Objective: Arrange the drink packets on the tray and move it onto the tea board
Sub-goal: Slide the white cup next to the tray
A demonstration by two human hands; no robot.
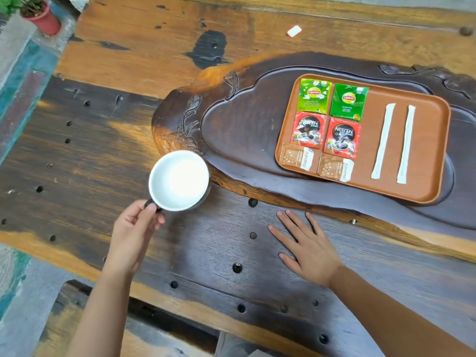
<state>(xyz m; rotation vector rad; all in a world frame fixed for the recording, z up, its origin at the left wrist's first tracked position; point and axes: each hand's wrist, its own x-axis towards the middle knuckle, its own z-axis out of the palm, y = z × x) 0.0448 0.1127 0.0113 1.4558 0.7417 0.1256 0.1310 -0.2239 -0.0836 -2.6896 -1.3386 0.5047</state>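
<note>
An orange-brown tray lies on the dark carved tea board at the right. On the tray sit two green Lipton packets, two red Nescafe packets, two brown sachets and two white sticks, all in neat rows. My left hand pinches the handle of a cup with a white inside, at the board's left end. My right hand rests flat on the table, fingers spread, in front of the board.
The wooden table has many small holes. A small white piece lies on the far side of the table. A red flower pot stands on the floor at the top left. The table's near edge runs below my arms.
</note>
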